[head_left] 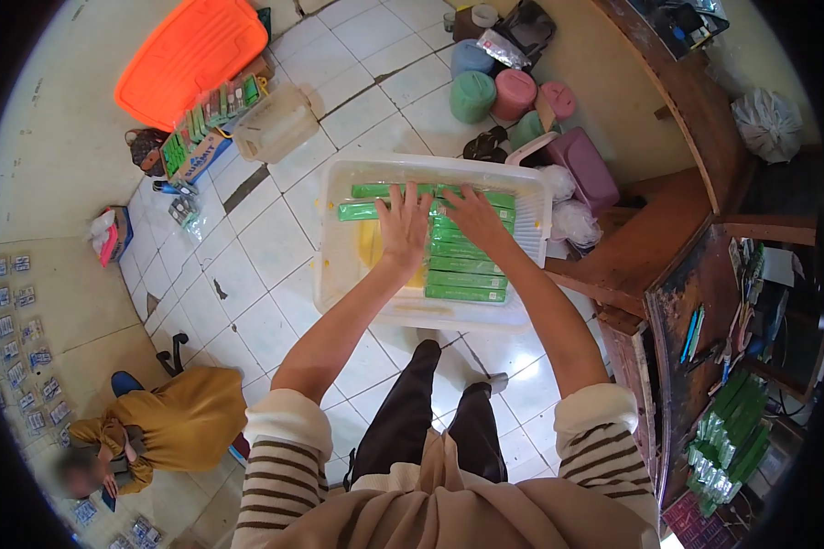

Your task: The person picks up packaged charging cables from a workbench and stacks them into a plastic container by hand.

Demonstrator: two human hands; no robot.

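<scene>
Left hand (403, 224): fingers spread, tips on the far green boxes (366, 210). Right hand (471, 218): just beside it, fingers spread and lightly bent, tips also on green boxes. Neither clamps anything; whether the thumbs touch, cannot tell. A green box stack (465, 278) runs from under the right hand toward the body. White tub (467, 319) surrounds all boxes beneath both hands.

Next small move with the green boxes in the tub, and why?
Probably nudge the lower left green box rightward, level with the upper left green box: its left end juts out further, and the left hand lies over its right part. The right hand is over the neighbouring column.
</scene>
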